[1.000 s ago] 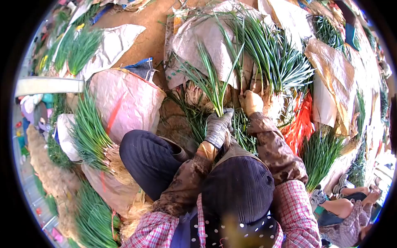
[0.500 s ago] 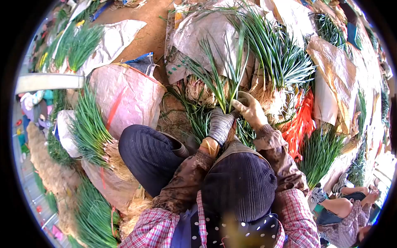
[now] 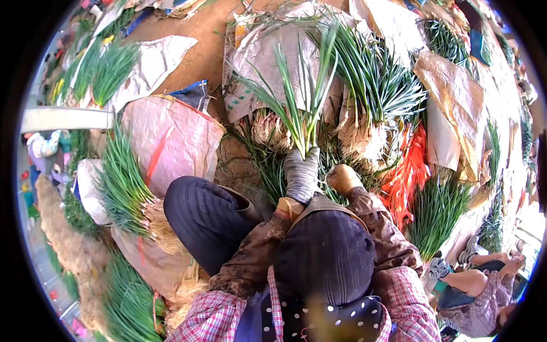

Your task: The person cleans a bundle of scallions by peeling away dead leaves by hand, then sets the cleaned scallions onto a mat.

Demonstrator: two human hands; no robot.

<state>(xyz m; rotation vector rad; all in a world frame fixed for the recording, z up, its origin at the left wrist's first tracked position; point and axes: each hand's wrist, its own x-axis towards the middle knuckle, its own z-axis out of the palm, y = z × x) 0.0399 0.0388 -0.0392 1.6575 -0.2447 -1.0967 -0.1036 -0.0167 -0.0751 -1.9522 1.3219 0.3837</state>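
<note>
My left hand (image 3: 301,174), in a grey glove, is closed round the lower part of a small bunch of green onions (image 3: 302,117). Their long leaves fan upward, away from me. Just to the right, my right hand (image 3: 343,179) is curled with the fingers pressed together, apart from the bunch. Whatever it may pinch is too small to make out. Loose green leaves (image 3: 272,171) lie beneath and around both hands. Beyond them, a large pile of green onions (image 3: 379,85) rests on sacking, its stringy pale roots turned toward me.
Red plastic strips (image 3: 407,176) hang right of my right hand. A pinkish sack (image 3: 171,137) lies to the left, beside another onion bundle (image 3: 125,176). More onions (image 3: 439,216) lie at the right, near a seated person's legs (image 3: 464,282). A brown-edged sack (image 3: 453,108) stands behind.
My right hand has come away from the stems, moving down toward me and curling closed. My left hand still grips the bunch, which now stands more upright.
</note>
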